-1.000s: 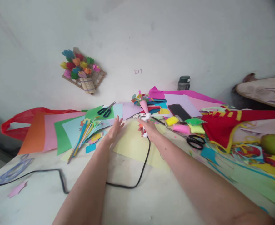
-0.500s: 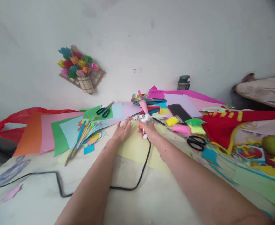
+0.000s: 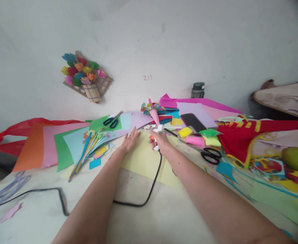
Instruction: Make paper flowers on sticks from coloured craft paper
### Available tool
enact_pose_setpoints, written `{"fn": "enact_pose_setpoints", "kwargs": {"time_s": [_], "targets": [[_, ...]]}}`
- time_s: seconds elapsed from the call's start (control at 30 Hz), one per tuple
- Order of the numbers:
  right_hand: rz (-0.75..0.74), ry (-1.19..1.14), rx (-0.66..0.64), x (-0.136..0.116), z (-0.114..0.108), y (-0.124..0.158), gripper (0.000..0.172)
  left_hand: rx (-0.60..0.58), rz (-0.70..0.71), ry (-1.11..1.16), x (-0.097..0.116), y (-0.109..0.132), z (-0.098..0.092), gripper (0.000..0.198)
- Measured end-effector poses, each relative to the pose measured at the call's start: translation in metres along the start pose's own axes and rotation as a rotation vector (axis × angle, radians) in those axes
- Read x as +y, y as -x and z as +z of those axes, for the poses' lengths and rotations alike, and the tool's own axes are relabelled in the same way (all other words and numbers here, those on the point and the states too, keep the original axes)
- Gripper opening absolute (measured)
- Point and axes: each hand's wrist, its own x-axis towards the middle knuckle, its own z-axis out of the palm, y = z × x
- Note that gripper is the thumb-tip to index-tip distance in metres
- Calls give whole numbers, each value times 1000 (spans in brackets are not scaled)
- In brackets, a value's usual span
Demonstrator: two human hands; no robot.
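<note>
From the right hand (image 3: 162,140), a glue gun (image 3: 157,128) points left, crosswise.

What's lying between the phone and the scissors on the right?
In the head view, a yellow packet, pink packet, green packet and lime packet lie between the phone and those scissors.

The light is soft and a bit gray, and it is hard to tell where it comes from. The wall (image 3: 149,44) looks palest low in the middle and dimmer at the sides. The top right corner goes nearly black. Faint shadows lie on the desk (image 3: 139,225). Everything looks a little fuzzy, and the edges look stretched.
</note>
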Motion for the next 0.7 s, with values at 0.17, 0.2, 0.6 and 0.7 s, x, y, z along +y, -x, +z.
{"fn": "enact_pose_setpoints", "kwargs": {"time_s": [0.17, 0.2, 0.6, 0.7], "targets": [[7, 2, 13, 0, 0, 0, 27, 34, 107, -273, 0, 2, 4, 51], [7, 0, 18, 0, 1, 0, 27, 67, 132, -312, 3, 3, 4, 49], [3, -104, -6, 2, -3, -4, 28, 38, 47, -242, 8, 4, 2, 54], [3, -126, -5, 3, -4, -4, 29, 16, -6, -164, 5, -1, 1, 56]]}}
